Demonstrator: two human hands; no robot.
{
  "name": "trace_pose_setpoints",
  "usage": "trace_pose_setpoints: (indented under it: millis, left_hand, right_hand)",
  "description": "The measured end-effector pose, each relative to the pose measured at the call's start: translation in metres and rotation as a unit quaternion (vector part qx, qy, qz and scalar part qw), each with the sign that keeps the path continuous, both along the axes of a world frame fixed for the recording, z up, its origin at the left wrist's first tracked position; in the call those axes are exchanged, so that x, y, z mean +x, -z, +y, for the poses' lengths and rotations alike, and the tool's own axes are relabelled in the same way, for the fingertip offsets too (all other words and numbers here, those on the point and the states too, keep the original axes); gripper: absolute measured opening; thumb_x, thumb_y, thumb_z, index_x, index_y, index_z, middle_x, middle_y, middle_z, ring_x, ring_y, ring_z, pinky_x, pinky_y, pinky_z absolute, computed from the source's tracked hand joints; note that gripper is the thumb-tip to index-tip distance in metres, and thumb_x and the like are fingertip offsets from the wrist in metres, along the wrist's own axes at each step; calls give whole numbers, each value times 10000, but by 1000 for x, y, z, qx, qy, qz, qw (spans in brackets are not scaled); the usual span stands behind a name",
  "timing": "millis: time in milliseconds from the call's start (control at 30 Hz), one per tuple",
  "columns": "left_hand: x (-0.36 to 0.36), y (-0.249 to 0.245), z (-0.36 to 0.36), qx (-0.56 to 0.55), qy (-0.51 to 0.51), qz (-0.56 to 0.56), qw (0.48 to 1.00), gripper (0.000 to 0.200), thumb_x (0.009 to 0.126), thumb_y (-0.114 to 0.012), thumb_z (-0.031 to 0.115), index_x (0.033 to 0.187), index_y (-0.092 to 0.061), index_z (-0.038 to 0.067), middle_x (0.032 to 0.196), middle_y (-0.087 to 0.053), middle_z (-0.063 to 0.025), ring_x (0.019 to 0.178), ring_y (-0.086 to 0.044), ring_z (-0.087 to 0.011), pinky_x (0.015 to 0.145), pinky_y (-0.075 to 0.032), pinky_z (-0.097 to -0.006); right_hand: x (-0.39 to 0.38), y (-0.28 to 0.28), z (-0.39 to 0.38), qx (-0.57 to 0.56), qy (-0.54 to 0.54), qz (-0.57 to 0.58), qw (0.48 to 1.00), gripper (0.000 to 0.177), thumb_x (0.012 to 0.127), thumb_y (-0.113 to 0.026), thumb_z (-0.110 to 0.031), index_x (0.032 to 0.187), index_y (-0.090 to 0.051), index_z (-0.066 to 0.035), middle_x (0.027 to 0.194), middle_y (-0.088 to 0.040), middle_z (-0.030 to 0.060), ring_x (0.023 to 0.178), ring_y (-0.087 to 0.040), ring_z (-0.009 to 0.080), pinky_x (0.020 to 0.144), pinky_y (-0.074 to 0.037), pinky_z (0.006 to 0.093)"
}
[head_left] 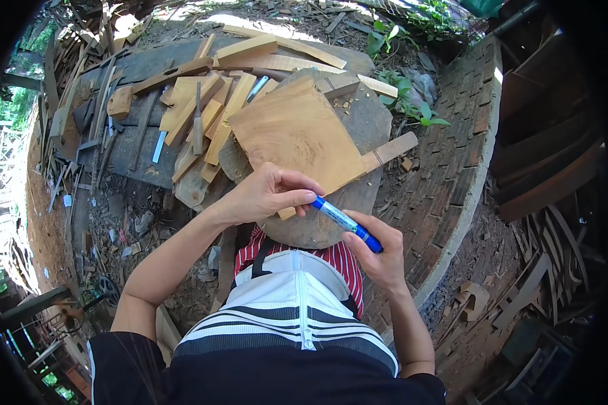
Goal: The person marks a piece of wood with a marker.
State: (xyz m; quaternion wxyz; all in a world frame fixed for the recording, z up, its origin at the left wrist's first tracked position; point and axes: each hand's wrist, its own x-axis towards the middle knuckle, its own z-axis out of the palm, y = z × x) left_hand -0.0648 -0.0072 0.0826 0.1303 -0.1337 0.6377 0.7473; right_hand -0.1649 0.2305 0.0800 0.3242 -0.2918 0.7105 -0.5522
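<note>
Both my hands hold a blue marker (338, 217) slantwise in front of my body. My left hand (280, 194) pinches its upper left end between thumb and fingers. Around the lower right part of the barrel, my right hand (377, 250) is closed. Just beyond the hands, a square wooden board (300, 138) lies on a round wooden stump (368, 118). A narrow piece of wood with dark lines across it (390, 151) sticks out at the board's right corner.
Wood offcuts (231, 111) and a chisel-like tool (198, 125) lie left of the board. A low brick wall (446, 169) curves along the right. Curved wood strips (554, 256) are heaped at far right. Green plants (412, 101) grow beyond the stump.
</note>
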Motion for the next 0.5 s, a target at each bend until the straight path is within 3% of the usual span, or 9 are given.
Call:
trace_pose_setpoints:
  millis: [67,100,200,333,400,433,467,500]
  left_hand:
    - [4,0,-2,16,-3,-6,1000,229,917,-657,86,1120,-685,-17,902,-706,-64,781,-644,-80,735,-522,-217]
    - [6,1,-3,31,-5,-11,999,222,891,-686,66,1096,-697,-18,890,-718,-70,762,-657,-84,719,-533,-217]
    - [13,4,-1,15,11,-14,1000,241,877,-696,47,1105,-689,-29,883,-713,-71,773,-653,-89,726,-529,-219]
    - [24,13,5,15,15,-12,1000,241,873,-698,46,1099,-688,-38,886,-713,-77,773,-656,-97,722,-530,-221]
    - [30,18,4,21,-69,-80,994,242,859,-708,37,1088,-691,-42,889,-715,-75,766,-658,-107,728,-530,-222]
    - [36,25,-2,42,-113,-64,991,267,880,-678,43,1134,-672,-41,967,-706,-85,831,-648,-104,769,-519,-229]
    - [40,26,-7,39,-105,-67,991,267,880,-678,43,1134,-672,-41,967,-706,-85,831,-648,-104,769,-519,-229]
    - [42,26,-11,42,-179,-41,982,223,904,-655,87,1091,-663,-33,917,-676,-67,802,-613,-97,747,-500,-234]
  right_hand:
    - [-3,-2,-1,-13,-67,262,963,353,797,-760,-149,1126,-678,-52,696,-610,56,563,-565,156,537,-459,292]
    - [-3,3,-1,-28,-70,336,939,403,756,-787,-178,1133,-681,-78,693,-608,55,568,-577,203,536,-467,315]
    - [-2,-4,4,21,-115,392,913,403,758,-787,-197,1130,-682,-85,689,-607,37,575,-585,197,539,-471,323]
    - [0,-1,13,51,-138,373,916,399,758,-784,-208,1127,-687,-91,692,-614,29,546,-569,205,531,-468,323]
    - [0,8,20,-5,-108,282,953,393,785,-762,-175,1159,-676,-87,692,-617,52,500,-546,164,506,-449,303]
    - [0,11,24,-4,-102,281,954,393,785,-762,-175,1159,-676,-87,692,-617,52,500,-546,164,506,-449,303]
    - [1,13,30,3,-28,199,980,372,819,-735,-158,1177,-667,-82,695,-625,51,503,-552,135,498,-444,285]
    - [2,15,36,10,48,115,992,352,853,-707,-142,1195,-657,-78,697,-632,50,507,-558,106,490,-439,267]
